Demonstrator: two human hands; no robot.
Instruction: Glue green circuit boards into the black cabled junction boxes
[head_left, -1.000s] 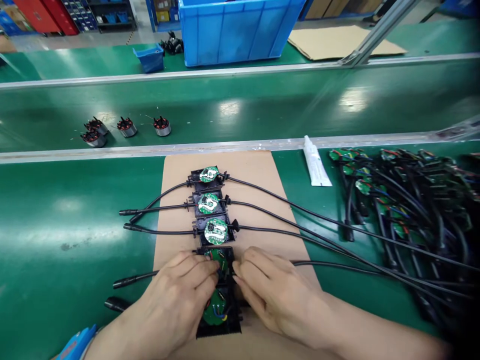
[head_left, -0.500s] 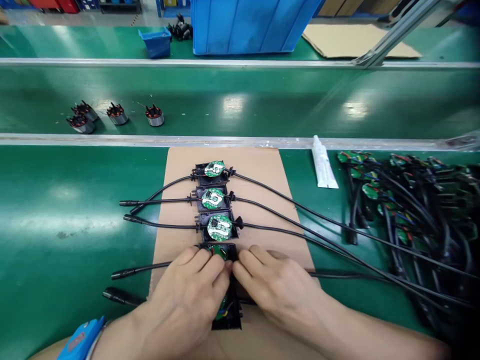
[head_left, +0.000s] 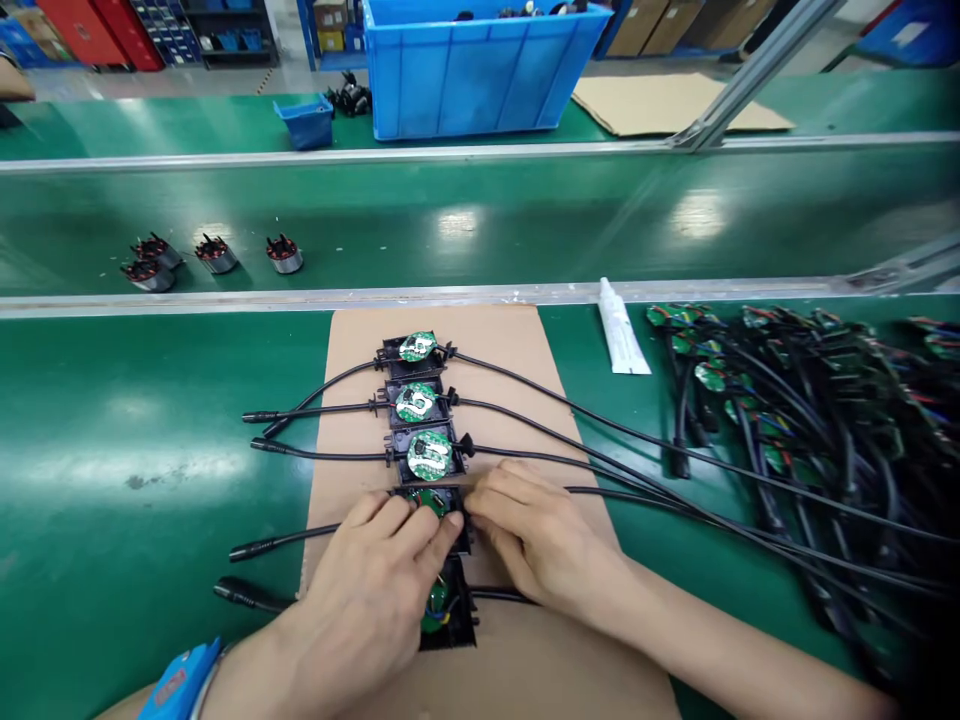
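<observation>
My left hand (head_left: 379,575) has its fingers curled over a round green circuit board (head_left: 427,500), pressing it at a black plastic housing (head_left: 457,543). Right of that housing, my right hand (head_left: 547,540) pinches a black cable (head_left: 600,491) close to the housing's edge; the fingertips hide the cable's end. Nearer to me lies a further housing (head_left: 461,630) with a board and coloured wires, partly under my left hand. Beyond my hands, several housings stand in a column, among them one carrying a board (head_left: 430,455) with white paste on it.
The housings lie on a cardboard sheet (head_left: 510,340). A white tube (head_left: 622,330) lies at its right, near a heap of cabled boards (head_left: 817,400). Several motor stators (head_left: 285,255) sit behind the metal rail (head_left: 225,303). A blue crate (head_left: 472,80) stands farther back.
My right hand has shifted slightly up, drawing its cable higher and closer to the other cables. My left hand stays over the same housing. The camera view has tilted up a little.
</observation>
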